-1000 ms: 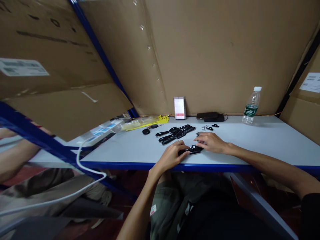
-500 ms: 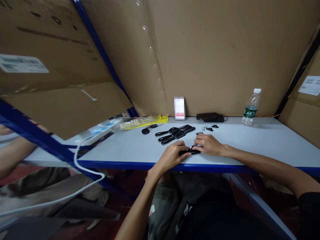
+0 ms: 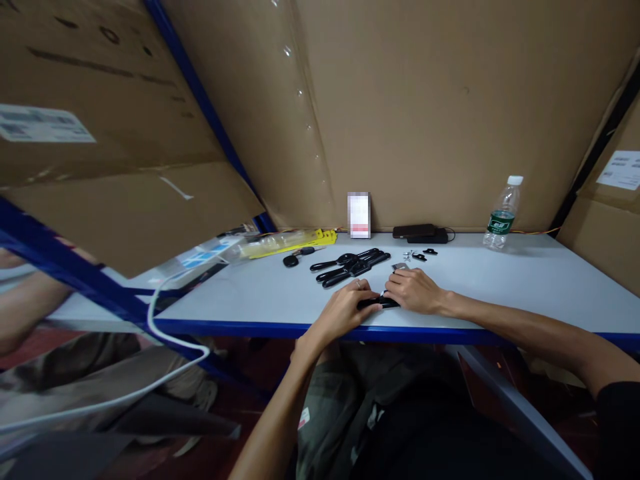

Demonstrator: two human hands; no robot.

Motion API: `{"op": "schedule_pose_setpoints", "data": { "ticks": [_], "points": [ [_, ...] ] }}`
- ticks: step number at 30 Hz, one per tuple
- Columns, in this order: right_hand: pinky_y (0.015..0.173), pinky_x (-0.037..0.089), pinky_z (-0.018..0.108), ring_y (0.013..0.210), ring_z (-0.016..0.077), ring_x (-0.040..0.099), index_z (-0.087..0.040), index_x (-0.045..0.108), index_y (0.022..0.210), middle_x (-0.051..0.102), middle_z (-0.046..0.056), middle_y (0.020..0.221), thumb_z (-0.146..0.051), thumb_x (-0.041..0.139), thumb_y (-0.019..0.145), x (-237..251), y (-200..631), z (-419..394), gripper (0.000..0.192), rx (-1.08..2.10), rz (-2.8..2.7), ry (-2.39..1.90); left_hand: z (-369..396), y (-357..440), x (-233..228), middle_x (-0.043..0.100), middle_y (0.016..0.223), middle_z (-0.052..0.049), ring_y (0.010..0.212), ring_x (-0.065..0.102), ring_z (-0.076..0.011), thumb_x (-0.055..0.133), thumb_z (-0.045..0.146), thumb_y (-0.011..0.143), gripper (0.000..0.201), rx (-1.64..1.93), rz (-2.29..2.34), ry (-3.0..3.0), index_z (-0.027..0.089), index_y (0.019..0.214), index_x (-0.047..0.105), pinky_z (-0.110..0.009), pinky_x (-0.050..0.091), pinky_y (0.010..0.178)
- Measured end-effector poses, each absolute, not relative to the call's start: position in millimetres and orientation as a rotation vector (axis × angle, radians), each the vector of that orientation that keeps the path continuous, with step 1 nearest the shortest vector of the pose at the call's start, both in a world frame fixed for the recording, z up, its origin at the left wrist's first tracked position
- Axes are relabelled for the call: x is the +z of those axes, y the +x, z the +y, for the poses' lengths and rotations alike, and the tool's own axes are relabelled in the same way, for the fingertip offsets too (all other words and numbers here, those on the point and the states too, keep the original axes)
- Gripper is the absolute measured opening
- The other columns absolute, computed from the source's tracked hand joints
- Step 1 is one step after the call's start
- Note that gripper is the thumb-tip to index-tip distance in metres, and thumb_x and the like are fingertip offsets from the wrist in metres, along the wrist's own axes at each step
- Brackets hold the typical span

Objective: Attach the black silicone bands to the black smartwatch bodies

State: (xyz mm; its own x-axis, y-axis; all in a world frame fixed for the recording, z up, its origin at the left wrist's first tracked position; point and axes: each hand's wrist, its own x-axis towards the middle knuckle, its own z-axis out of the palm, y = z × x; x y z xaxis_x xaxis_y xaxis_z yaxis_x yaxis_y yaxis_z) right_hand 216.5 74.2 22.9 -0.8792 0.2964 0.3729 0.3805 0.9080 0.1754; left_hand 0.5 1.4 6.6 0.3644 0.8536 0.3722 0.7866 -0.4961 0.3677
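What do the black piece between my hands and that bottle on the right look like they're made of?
Black piece: probably moulded plastic, dark with a slight sheen; too small to be sure. Both hands touch it. Bottle: clear thin plastic, see-through, with a white cap and green label.

The small part (image 3: pixel 379 303) under my left grip (image 3: pixel 345 310) and right grip (image 3: pixel 414 291) was black. The counter (image 3: pixel 500 287) was pale grey-white with a blue front edge. The row of key shells (image 3: pixel 350 262) behind was black, like the single key (image 3: pixel 291 260) to their left. The packets (image 3: pixel 285 243) were yellow under clear plastic. The water bottle (image 3: pixel 501 213) was clear with a green label and white cap. The card (image 3: pixel 359 215) was white with a red strip. The cardboard wall (image 3: pixel 450 113) was plain brown.
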Motion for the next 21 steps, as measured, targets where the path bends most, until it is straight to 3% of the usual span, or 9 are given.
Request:
{"op": "schedule_pose_setpoints", "data": {
  "ticks": [5, 8, 11, 15, 21],
  "points": [
    [0.073, 0.038, 0.031, 0.093, 0.0216, 0.058, -0.017, 0.070, 0.097, 0.067, 0.009, 0.094, -0.034, 0.054, 0.103, 21, 219, 70, 0.025, -0.279, -2.671, -0.524, -2, 1, 14, 0.071, 0.098, -0.007, 0.094, 0.065, -0.0212, 0.057, 0.042, 0.098, 0.031, 0.818, 1.413, 2.427, 0.021, 0.106, 0.078, -0.032, 0.050, 0.086],
    [0.069, 0.036, 0.030, 0.082, 0.0179, 0.057, -0.018, 0.072, 0.093, 0.066, 0.007, 0.093, -0.034, 0.054, 0.102, 23, 221, 66, 0.026, -0.184, -2.690, -0.528, 0, -2, 14, 0.073, 0.107, -0.008, 0.102, 0.065, -0.0227, 0.049, 0.041, 0.101, 0.035, 0.944, 1.413, 2.361, 0.020, 0.113, 0.076, -0.036, 0.050, 0.094],
    [0.065, 0.033, 0.028, 0.071, 0.0142, 0.055, -0.019, 0.072, 0.090, 0.066, 0.004, 0.092, -0.029, 0.057, 0.100, 30, 225, 65, 0.021, -0.025, -2.745, -0.554, 8, -7, 3, 0.069, 0.123, -0.012, 0.119, 0.060, -0.0288, 0.048, 0.035, 0.100, 0.036, 1.072, 1.773, 2.345, 0.020, 0.122, 0.072, -0.046, 0.045, 0.106],
    [0.065, 0.034, 0.028, 0.071, 0.0149, 0.056, -0.018, 0.073, 0.082, 0.066, 0.003, 0.082, -0.021, 0.063, 0.093, 50, 239, 71, 0.015, 0.152, -2.813, -0.554, 16, -10, -17, 0.057, 0.143, -0.018, 0.139, 0.045, -0.0377, 0.052, 0.028, 0.095, 0.043, 0.890, 2.292, 2.287, 0.018, 0.135, 0.063, -0.055, 0.039, 0.111],
    [0.061, 0.038, 0.026, 0.061, 0.0136, 0.059, -0.020, 0.074, 0.072, 0.067, -0.001, 0.066, -0.014, 0.068, 0.080, 80, 278, 97, 0.012, 0.479, -2.946, -0.771, 15, -11, -22, 0.061, 0.135, -0.019, 0.130, 0.052, -0.0354, 0.048, 0.026, 0.096, 0.042, 0.759, 2.417, 2.304, 0.016, 0.134, 0.061, -0.050, 0.041, 0.108]
  ]
}}
